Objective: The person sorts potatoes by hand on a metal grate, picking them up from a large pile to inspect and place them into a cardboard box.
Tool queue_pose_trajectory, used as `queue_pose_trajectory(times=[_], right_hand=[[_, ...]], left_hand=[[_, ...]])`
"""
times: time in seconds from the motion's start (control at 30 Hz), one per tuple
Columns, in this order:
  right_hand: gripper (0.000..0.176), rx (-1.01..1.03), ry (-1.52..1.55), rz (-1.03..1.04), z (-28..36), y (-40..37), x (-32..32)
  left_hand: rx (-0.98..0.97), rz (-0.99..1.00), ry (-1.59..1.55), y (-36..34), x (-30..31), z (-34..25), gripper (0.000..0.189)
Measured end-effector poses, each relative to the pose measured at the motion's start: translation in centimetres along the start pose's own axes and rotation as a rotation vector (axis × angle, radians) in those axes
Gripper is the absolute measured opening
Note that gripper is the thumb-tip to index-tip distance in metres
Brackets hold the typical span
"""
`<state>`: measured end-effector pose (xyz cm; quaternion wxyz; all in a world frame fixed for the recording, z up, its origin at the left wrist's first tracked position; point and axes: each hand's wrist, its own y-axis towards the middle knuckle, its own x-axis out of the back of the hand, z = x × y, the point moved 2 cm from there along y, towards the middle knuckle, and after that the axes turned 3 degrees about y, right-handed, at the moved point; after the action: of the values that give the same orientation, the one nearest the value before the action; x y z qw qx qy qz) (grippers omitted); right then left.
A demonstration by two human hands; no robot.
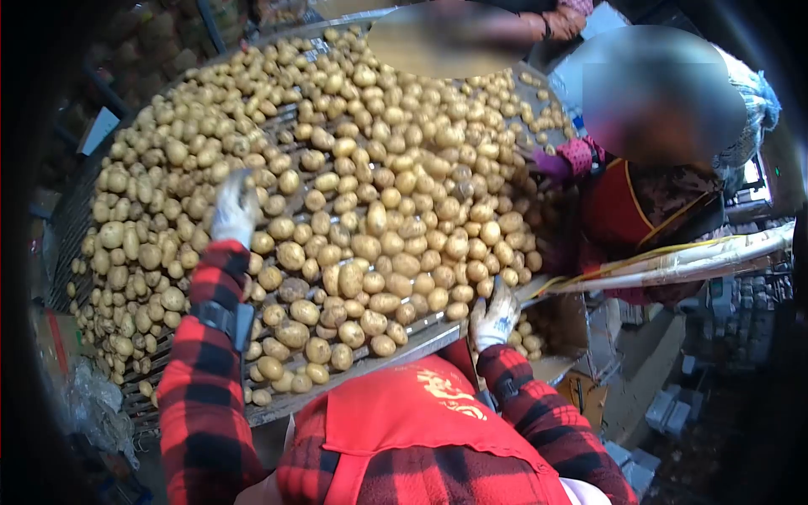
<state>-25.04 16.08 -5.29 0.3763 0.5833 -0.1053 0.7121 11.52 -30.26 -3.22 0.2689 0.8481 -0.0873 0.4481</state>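
Note:
Many pale yellow potatoes (pixel 366 247) lie spread over a slatted metal sorting table (pixel 290 114). My left hand (pixel 236 208), in a white glove with grey fingertips, reaches over the left-middle part of the pile. Its fingers are stretched forward with the thumb apart, touching or just above potatoes; nothing is visible in it. At the table's near right corner is my right hand (pixel 495 316), also gloved. Its fingers point forward, the thumb stands apart, and no held thing shows. Just right of it, more potatoes (pixel 528 341) sit lower down in a cardboard box (pixel 566 328).
A co-worker's purple-gloved hand (pixel 553 163) is at the table's right side. Another person's arm (pixel 539 25) extends over the far edge. A long white wrapped bar (pixel 673 263) juts out at right. Crumpled clear plastic (pixel 94 408) hangs at the near left.

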Motion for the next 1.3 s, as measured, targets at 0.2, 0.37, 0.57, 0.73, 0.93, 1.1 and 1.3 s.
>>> queue_pose_trajectory(times=[0.2, 0.37, 0.57, 0.73, 0.93, 1.1, 1.3], right_hand=[[0.060, 0.030, -0.014, -0.019, 0.5, 1.2, 0.7], [0.064, -0.039, 0.059, 0.064, 0.8, 1.0, 0.3], [0.058, -0.054, 0.077, 0.051, 0.8, 1.4, 0.4], [0.061, -0.097, 0.069, 0.117, 0.5, 1.3, 0.6], [0.064, -0.095, 0.118, 0.066, 0.2, 1.1, 0.1], [0.065, -0.088, 0.070, 0.085, 0.3, 1.1, 0.6], [0.069, -0.085, 0.128, 0.064, 0.4, 1.1, 0.7]], left_hand=[[-0.056, 0.230, 0.425, 7.2, -7.4, 8.2, 0.061], [0.170, 0.333, 0.185, 10.6, -9.1, 3.6, 0.069], [0.232, 0.144, -0.223, 12.7, -16.9, -5.4, 0.054], [0.726, 0.193, -1.064, 9.4, -19.5, -12.5, 0.061], [0.975, 0.110, -1.304, 10.1, -25.3, -23.8, 0.073], [0.846, 0.098, -1.351, 11.8, -29.4, -26.7, 0.065], [0.438, 0.173, -0.517, 14.8, -28.0, -33.8, 0.057]])
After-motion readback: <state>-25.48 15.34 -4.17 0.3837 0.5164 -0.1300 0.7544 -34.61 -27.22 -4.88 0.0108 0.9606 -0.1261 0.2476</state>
